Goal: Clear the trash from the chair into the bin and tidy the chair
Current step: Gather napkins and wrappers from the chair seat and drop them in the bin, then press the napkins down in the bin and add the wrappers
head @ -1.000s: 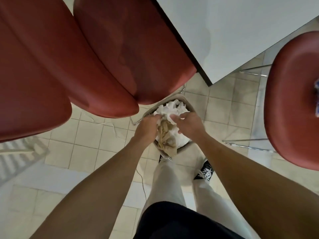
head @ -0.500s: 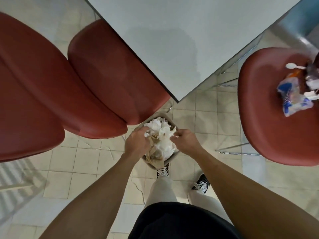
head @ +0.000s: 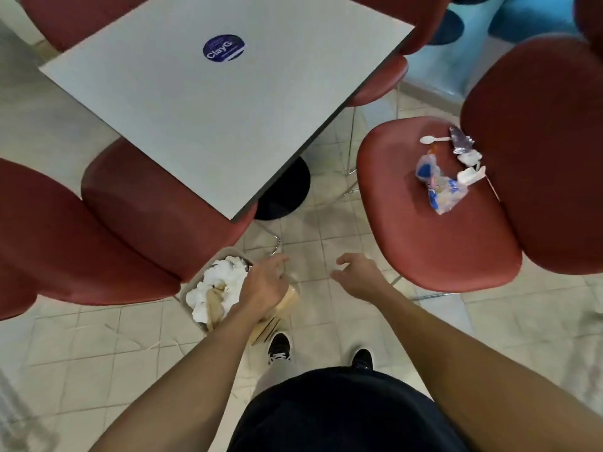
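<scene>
Looking down from your head: your left hand (head: pixel 264 285) is hovering over the near right edge of the beige plastic bin (head: pixel 192 285), fingers loosely apart, holding nothing. Your right hand (head: pixel 357 272) is hanging beside it, fingers relaxed and spread. The bin is sitting packed with white crumpled paper (head: pixel 225 275). Far right, the red padded chair (head: pixel 424 230) is carrying a blue-and-clear plastic wrapper (head: pixel 440 187), a white plastic spoon (head: pixel 434 139) and foil scraps (head: pixel 460 143).

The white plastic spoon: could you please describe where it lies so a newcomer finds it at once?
Look at the red chair right of the grey table. Litter sits at its seat's back; the white plastic spoon lies farthest back, the only slender, plain white piece.
</scene>
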